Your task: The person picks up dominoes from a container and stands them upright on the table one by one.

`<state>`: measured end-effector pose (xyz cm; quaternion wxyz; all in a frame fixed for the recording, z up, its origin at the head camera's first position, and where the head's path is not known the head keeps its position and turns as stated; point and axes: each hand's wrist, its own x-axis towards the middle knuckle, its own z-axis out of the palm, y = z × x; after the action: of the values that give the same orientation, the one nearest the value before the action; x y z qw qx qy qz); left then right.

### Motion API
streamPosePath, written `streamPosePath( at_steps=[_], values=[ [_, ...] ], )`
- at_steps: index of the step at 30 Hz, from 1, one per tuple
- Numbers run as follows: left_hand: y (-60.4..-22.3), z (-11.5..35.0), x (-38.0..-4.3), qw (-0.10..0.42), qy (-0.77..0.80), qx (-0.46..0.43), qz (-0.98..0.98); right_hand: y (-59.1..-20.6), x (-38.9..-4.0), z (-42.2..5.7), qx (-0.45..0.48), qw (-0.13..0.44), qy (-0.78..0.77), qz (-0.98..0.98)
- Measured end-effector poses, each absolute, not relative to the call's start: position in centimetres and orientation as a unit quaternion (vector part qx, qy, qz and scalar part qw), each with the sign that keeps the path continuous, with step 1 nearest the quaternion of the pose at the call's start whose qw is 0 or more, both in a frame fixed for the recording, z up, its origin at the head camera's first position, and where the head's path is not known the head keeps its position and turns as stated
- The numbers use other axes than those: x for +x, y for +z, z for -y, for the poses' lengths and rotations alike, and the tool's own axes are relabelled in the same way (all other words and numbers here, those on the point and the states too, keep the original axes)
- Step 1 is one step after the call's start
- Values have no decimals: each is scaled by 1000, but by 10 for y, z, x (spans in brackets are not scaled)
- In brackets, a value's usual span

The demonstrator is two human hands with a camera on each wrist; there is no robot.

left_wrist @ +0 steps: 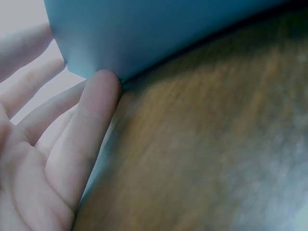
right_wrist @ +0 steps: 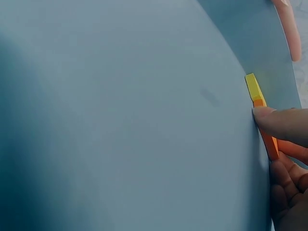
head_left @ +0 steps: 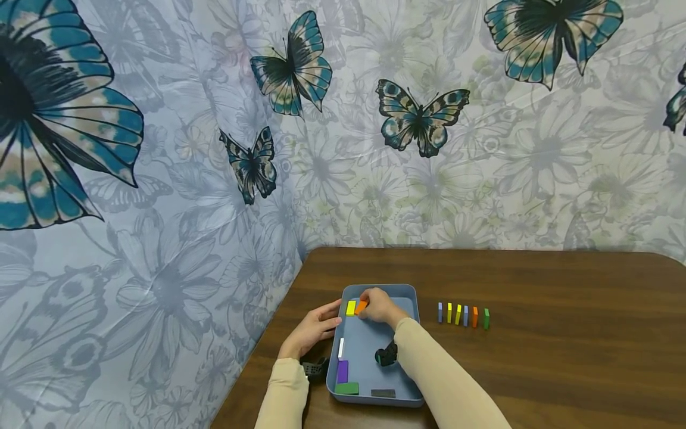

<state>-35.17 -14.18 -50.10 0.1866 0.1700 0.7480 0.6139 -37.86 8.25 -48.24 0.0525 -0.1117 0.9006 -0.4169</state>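
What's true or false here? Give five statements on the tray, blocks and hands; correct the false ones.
1. The right hand pinches an orange block in the tray. True.
2. The left hand grips a block. False: it touches the tray's outside.
3. A yellow block sits beside the orange block. True.
4. The standing row right of the tray has eight blocks. False: six.
5. Inside the tray, a purple block lies between a white block and a green block. True.

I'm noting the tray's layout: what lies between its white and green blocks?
The purple block lies between the white block and the green block in the head view.
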Motion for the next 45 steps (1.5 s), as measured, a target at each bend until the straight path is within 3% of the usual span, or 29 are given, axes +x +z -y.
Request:
streamPosePath(
  at_steps=[18, 45],
  values=[
    [-502, 142, -349, 185, 613, 169, -749, -478, -375, -88, -128, 49, -402, -906],
    [-502, 141, -350, 184, 617, 167, -747, -449, -365, -99, -202, 95, -508, -832]
  ],
)
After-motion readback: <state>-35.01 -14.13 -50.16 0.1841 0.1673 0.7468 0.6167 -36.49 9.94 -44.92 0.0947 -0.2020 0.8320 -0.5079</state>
